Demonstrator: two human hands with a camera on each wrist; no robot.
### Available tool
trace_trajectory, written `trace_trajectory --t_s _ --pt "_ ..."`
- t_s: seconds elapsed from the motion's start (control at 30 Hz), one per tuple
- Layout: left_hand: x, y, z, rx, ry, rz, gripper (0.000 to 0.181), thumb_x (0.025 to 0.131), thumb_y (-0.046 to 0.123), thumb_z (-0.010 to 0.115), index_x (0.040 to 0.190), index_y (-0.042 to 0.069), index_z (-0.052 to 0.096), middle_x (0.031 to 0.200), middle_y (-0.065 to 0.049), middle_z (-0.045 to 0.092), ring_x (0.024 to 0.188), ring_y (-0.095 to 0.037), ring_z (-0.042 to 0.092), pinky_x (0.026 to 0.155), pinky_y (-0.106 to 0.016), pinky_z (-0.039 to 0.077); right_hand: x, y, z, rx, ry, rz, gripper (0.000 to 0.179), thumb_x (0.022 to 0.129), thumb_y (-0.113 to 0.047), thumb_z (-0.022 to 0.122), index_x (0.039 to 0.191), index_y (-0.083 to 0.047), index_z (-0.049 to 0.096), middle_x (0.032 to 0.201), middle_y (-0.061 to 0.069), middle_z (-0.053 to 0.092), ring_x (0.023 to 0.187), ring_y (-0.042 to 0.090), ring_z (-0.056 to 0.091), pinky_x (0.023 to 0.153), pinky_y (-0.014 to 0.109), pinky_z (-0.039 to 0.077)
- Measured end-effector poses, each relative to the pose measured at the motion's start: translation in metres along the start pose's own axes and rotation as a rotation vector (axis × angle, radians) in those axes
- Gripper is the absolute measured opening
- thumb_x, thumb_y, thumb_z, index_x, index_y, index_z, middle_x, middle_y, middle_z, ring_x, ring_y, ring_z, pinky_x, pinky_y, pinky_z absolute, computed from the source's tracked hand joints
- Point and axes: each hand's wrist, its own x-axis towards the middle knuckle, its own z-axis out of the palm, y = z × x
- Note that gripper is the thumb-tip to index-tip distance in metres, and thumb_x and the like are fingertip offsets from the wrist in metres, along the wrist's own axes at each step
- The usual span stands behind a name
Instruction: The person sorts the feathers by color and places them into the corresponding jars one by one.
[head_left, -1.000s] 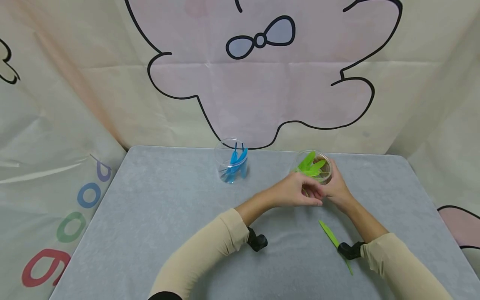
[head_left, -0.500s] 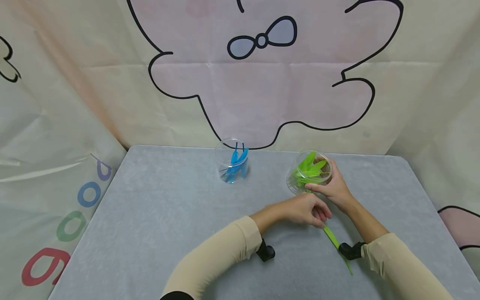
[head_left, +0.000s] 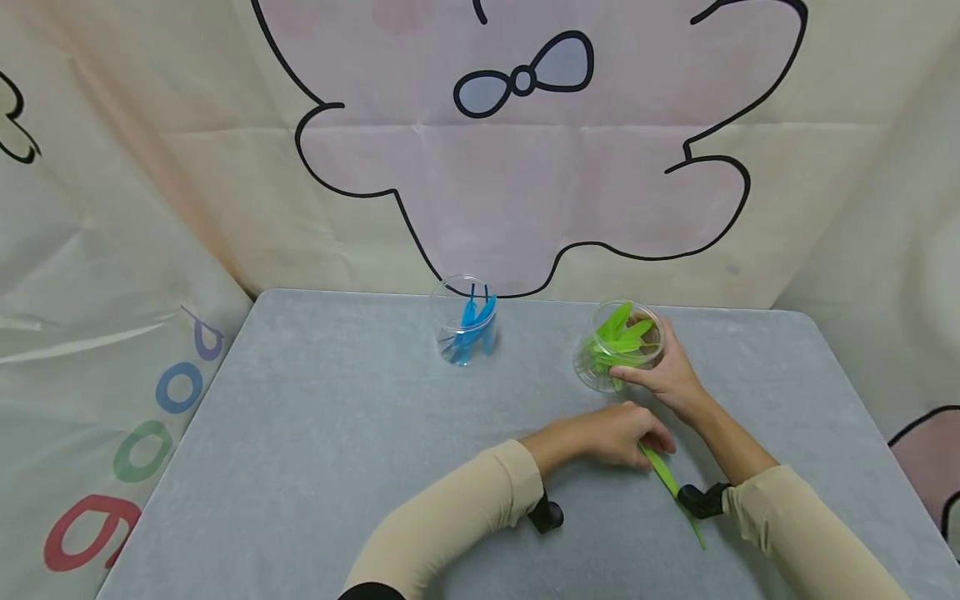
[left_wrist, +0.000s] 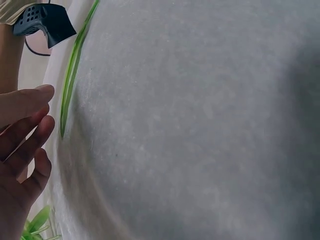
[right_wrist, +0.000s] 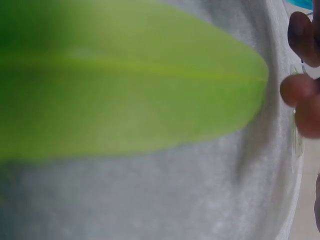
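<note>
A long green feather (head_left: 663,477) lies on the table, its near part passing under the right wrist's camera. Over its far end is my left hand (head_left: 621,433). In the left wrist view, thumb and fingers (left_wrist: 37,135) are spread apart beside the feather (left_wrist: 72,70), with nothing between them. My right hand (head_left: 670,382) grips a clear plastic cup (head_left: 584,367) from its right side. Several green feathers (head_left: 617,335) stand in that cup. The right wrist view shows the loose feather (right_wrist: 150,95) large and close, with left-hand fingertips (right_wrist: 310,115) past its tip.
Another clear cup (head_left: 444,321), holding several blue feathers (head_left: 472,329), stands at the back, left of the green one. The grey cloth-covered table (head_left: 315,400) ends at a printed curtain (head_left: 510,183) behind. Black wrist cameras (head_left: 546,514) hang under both sleeves.
My left hand has left the green cup and moved down toward the viewer, to the loose feather's far end. My right hand still holds the cup in place.
</note>
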Motion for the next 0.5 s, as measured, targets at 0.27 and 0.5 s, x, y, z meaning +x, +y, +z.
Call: trace_trajectory --t_s 0.27,0.5 --pt "0.0044 0.0003 0.0002 -0.027 -0.019 0.000 0.038 0.085 0.005 0.078 0.122 0.010 0.070 0.113 0.008 0.071 0.096 0.007 0.060 0.082 -0.003 0.040 0.0000 -0.0012 -0.0016 -0.011 -0.003 0.011 0.087 0.080 0.007 0.078 0.149 -0.006 0.027 0.141 0.013 0.039 0.122 0.010 0.045 0.092 0.014 0.042" --pt "0.0079 -0.0018 0.0040 -0.042 -0.017 -0.009 0.036 0.085 0.004 0.077 0.120 0.011 0.071 0.109 0.010 0.070 0.094 0.009 0.059 0.082 -0.002 0.040 0.0013 -0.0022 -0.0005 -0.005 0.001 0.014 0.087 0.080 0.008 0.078 0.149 -0.003 0.026 0.140 0.012 0.040 0.122 0.010 0.045 0.092 0.014 0.042"
